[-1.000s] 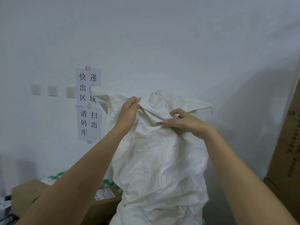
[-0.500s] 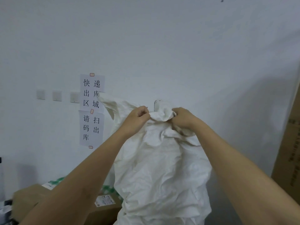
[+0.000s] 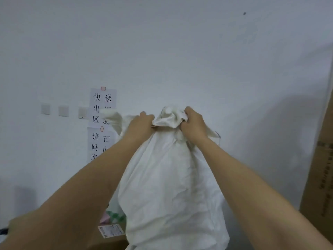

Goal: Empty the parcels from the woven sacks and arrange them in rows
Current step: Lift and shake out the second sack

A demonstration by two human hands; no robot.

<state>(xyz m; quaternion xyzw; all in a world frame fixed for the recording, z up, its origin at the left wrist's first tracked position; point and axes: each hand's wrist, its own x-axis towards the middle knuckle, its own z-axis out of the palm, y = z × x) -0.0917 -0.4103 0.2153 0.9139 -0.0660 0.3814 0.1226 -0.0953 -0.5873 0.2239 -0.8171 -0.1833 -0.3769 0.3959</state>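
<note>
sack: a white woven sack (image 3: 171, 186) hangs upright in front of the wall (image 3: 180, 51), its top bunched into a twisted knot of cloth.
left hand: the left hand (image 3: 142, 126) grips the bunched top from the sack's left side, fingers curled round the cloth.
right hand: the right hand (image 3: 193, 125) clenches the same bunch from the sack's right side, fingers wrapped over the cloth.
signs: two paper signs (image 3: 102, 123) with printed characters are taped to the wall left of the sack, partly behind it.
switches: three wall switches (image 3: 63, 110) sit further left of the sack.
boxes: a labelled cardboard box (image 3: 111, 237) lies below the sack's left side; a tall cardboard box (image 3: 319, 177) stands right of the sack.
</note>
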